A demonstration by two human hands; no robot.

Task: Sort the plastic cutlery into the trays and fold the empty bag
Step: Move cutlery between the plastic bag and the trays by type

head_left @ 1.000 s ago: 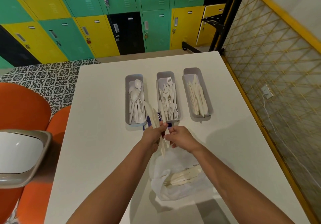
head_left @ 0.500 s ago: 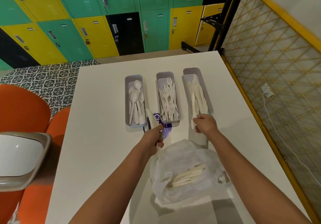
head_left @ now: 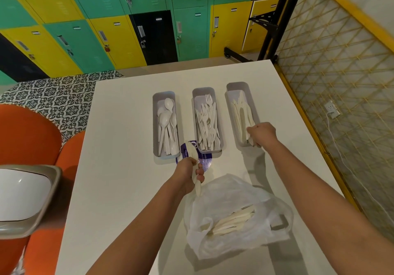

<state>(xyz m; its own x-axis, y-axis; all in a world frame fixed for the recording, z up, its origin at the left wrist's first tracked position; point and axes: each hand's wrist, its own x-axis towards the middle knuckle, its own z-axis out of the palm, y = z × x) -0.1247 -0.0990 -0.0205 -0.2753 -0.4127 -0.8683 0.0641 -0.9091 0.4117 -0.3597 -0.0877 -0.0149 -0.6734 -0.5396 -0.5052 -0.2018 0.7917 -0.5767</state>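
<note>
right hand (head_left: pixel 261 134) fingers curled on knives at right tray's (head_left: pixel 254 108) near edge — left hand (head_left: pixel 188 171) gripping white cutlery (head_left: pixel 195 168)

The purple sticker (head_left: pixel 203 159) on the desk (head_left: pixel 119 168) lies partly under a tray and the left hand (head_left: pixel 188 171); its print is unreadable. The bag (head_left: pixel 234 217) veils its cutlery.

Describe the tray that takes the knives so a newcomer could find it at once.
On the white table, three grey trays stand side by side beyond the plastic bag. The knife tray is the rightmost, nearest the yellow lattice fence, with the right hand at its near end. It alone holds flat blades, not spoons or forks.
</note>
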